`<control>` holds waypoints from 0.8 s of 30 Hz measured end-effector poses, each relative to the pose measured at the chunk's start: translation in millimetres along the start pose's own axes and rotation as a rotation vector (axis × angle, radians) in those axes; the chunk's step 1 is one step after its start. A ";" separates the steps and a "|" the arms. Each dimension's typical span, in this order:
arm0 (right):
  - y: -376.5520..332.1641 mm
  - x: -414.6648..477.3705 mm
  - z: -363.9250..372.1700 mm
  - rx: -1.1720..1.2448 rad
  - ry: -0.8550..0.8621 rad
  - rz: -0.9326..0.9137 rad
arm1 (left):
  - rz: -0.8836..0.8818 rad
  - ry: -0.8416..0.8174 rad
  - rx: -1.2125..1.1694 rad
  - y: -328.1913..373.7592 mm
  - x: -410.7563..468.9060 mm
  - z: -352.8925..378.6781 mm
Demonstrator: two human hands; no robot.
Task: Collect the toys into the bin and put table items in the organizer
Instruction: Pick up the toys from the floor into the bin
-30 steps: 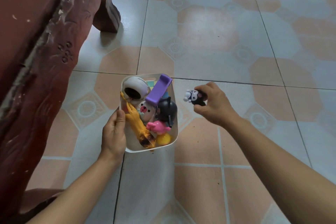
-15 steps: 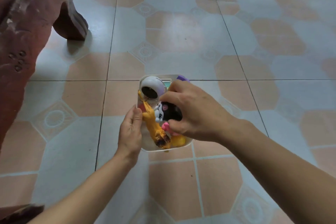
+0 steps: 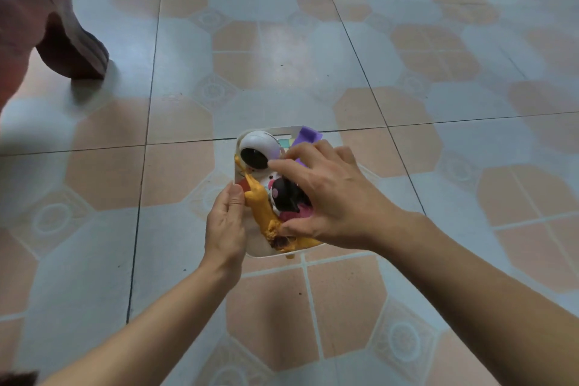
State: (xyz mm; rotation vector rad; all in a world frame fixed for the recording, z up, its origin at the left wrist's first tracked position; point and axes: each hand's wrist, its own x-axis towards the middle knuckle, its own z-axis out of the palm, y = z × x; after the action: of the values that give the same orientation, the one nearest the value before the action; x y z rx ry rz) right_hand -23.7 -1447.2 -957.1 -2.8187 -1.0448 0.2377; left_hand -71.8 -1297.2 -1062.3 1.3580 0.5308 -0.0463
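Head view, the only one I have: a second ago the right hand [image 3: 332, 194] held the small black-and-white figure [image 3: 286, 197] in the air to the right of the white bin [image 3: 257, 249]; now that figure sits down among the other toys at centre frame, so I judge this toy as good as delivered and the floor around looks bare of others. The right hand arches over the bin, fingers spread and curled loosely about the figure; whether they still pinch it or have let go, I cannot tell. The left hand [image 3: 225, 226] keeps its place on the bin's left wall, fingers closed around the rim, thumb up beside the yellow rubber chicken [image 3: 263, 213]. White round toy [image 3: 258, 150] at the bin's top. Dark furniture leg [image 3: 75, 53] upper left.
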 end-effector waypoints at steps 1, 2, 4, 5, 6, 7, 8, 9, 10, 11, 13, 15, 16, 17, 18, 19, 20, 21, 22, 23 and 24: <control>5.7 -4.2 -1.5 0.057 0.047 0.022 | -0.004 0.003 -0.009 0.7 0.2 2.2; 12.5 -9.1 -2.3 0.130 0.113 0.064 | -0.006 0.005 -0.017 1.1 0.6 5.4; 25.6 -16.4 0.3 0.285 0.296 0.181 | -0.007 0.009 -0.029 2.8 1.8 8.9; 32.2 -19.1 2.8 0.362 0.386 0.250 | -0.004 0.013 -0.032 3.6 2.7 10.4; 39.5 -21.9 5.3 0.438 0.445 0.323 | 0.001 0.020 -0.035 4.2 3.5 13.0; 46.3 -23.4 8.4 0.511 0.464 0.395 | 0.004 0.027 -0.038 5.9 3.9 15.4; 53.0 -24.2 11.6 0.578 0.437 0.461 | 0.007 0.032 -0.041 6.8 5.0 17.9; 58.5 -24.5 15.4 0.638 0.381 0.516 | 0.007 0.034 -0.044 8.1 5.4 20.0; 63.0 -24.7 19.3 0.698 0.309 0.562 | 0.010 0.038 -0.048 9.2 6.0 21.9; 67.4 -23.7 23.7 0.770 0.228 0.596 | 0.011 0.045 -0.052 10.8 6.6 24.1; 67.4 -22.7 28.0 0.902 0.091 0.617 | 0.023 0.056 -0.059 14.3 3.9 27.7; 65.9 -19.5 24.5 1.017 0.001 0.585 | 0.023 0.074 -0.067 20.4 0.6 32.3; 63.3 -19.1 19.4 1.076 -0.020 0.566 | 0.017 0.079 -0.077 24.5 -2.3 34.3; 61.1 -18.4 12.0 1.123 -0.034 0.556 | 0.008 0.086 -0.088 30.2 -6.4 36.0; 59.1 -17.9 2.9 1.148 -0.046 0.551 | -0.004 0.100 -0.094 37.3 -11.0 36.9; 57.1 -17.6 -7.2 1.156 -0.061 0.545 | -0.013 0.115 -0.101 45.7 -16.0 36.9; 54.3 -16.7 -19.4 1.157 -0.080 0.537 | -0.022 0.127 -0.108 56.3 -21.3 36.1; 50.5 -15.3 -32.2 1.154 -0.100 0.523 | -0.026 0.137 -0.117 68.2 -27.3 34.6; 45.8 -14.1 -46.1 1.150 -0.119 0.508 | -0.029 0.148 -0.122 81.3 -34.0 33.0; 41.4 -12.8 -58.7 1.146 -0.129 0.488 | -0.028 0.158 -0.126 93.9 -40.4 31.4; 35.7 -10.5 -74.2 1.143 -0.134 0.471 | -0.027 0.170 -0.128 109.4 -47.1 28.6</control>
State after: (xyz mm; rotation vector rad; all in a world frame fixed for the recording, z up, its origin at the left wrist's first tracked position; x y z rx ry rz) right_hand 5.2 -1485.6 -889.5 -1.9147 -0.0897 0.7741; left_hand -67.4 -1311.5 -940.7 1.2354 0.6836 0.0803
